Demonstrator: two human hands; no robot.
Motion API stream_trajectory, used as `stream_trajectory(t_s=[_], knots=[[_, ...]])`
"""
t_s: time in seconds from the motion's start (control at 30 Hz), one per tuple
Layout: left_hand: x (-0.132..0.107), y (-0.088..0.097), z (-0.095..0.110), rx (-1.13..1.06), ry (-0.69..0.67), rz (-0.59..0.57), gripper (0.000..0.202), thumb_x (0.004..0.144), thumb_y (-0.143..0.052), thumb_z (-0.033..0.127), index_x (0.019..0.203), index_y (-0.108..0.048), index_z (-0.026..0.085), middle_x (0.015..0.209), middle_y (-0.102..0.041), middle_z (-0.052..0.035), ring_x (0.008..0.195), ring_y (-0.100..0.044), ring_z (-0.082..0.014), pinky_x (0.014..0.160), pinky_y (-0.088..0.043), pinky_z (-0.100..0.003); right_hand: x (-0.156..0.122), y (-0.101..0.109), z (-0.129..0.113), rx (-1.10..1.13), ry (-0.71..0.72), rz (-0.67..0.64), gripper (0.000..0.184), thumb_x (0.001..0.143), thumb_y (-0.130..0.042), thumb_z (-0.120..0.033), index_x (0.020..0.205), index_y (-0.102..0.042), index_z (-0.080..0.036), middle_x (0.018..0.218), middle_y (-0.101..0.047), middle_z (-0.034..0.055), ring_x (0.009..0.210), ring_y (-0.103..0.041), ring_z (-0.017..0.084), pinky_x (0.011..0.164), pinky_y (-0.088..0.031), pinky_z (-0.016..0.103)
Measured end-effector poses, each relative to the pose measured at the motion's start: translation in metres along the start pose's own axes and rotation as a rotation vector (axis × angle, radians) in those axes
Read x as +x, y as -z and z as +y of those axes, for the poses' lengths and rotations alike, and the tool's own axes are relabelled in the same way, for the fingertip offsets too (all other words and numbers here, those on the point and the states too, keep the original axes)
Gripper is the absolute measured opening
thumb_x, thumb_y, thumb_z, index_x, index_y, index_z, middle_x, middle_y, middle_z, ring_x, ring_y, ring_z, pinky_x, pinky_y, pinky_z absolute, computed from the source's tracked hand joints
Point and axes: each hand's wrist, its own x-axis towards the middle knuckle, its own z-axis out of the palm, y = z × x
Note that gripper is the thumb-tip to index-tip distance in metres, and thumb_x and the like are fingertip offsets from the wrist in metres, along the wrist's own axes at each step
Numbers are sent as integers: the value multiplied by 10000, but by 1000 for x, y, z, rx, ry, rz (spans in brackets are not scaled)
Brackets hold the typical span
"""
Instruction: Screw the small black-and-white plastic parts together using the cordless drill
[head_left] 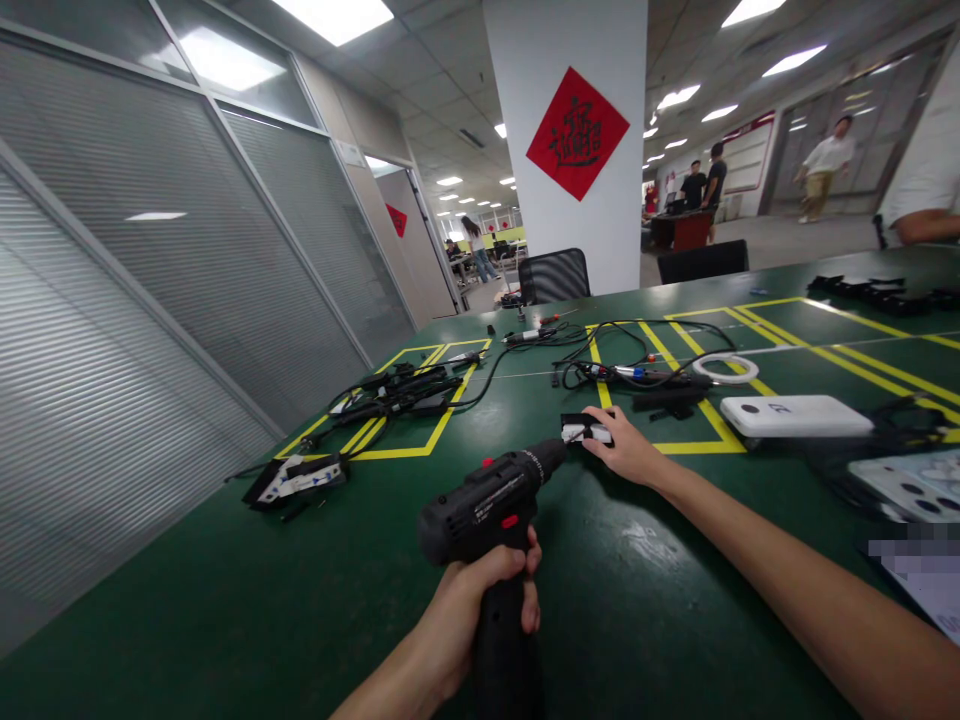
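My left hand (480, 600) is wrapped round the grip of a black cordless drill (480, 515) with red buttons. The drill points away and to the right, its bit reaching a small black and white part (586, 432) on the green table. My right hand (619, 445) grips that part from the right, fingers curled over its top. Whether the bit touches the part or a screw in it cannot be made out. Part of the small piece is hidden behind the fingers.
Green table (360, 590) with yellow tape rectangles. Tangled black cables (405, 390) lie left; a black and white device (300, 480) sits nearer. On the right are a white tape roll (725, 368), a white power bank (795, 416) and a phone (911, 480). People stand farther back.
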Motion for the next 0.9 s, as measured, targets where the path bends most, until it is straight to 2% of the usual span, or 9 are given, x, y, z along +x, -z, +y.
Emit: stream_trajectory(t_s=[0.3,0.7,0.9], knots=[[0,1,0,11,24,3,162,757,-438,186,864,-537,115,653,-536,-17,405,-459,-94,519,-397,-299,1,-2,2,-11,-4,4,485,789,-539,-355,1249,-406,-274,1142,-401,69,1003,-523,189,943,-389,354],[1,5,-3,-2,29,-37,186,768,-444,196,902,-547,117,721,-552,-27,411,-469,-89,523,-405,-300,0,0,-1,-7,-4,-3,475,789,-539,-347,1240,-414,-267,1132,-407,67,994,-520,183,938,-393,342],[2,1,-1,16,21,10,174,751,-440,187,866,-550,117,695,-532,-18,399,-462,-89,508,-398,-294,0,2,-3,-14,-13,-10,484,785,-543,-348,1244,-409,-274,1128,-408,62,989,-521,182,938,-391,337]])
